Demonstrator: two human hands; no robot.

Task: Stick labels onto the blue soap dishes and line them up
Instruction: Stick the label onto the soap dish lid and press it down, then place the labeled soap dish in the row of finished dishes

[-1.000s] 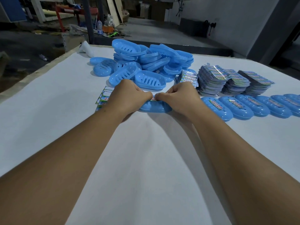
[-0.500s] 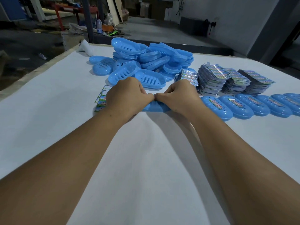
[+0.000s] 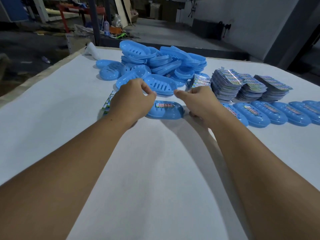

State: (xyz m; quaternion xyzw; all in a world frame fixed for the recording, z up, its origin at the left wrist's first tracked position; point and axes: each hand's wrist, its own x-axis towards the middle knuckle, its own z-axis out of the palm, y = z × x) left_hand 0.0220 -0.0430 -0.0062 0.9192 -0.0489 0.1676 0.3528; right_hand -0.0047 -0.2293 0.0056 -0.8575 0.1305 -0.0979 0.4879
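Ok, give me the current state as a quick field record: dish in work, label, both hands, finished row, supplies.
dish in work: blue soap dish upside down on the white table, between the hands
label: label stuck on its top
left hand: left hand lifted above the dish's left end, fingers loosely curled, holding nothing
right hand: right hand at the dish's right end, holding nothing visible
finished row: labelled dishes lined up to the right
supplies: unlabelled dish pile behind; label stacks right of it
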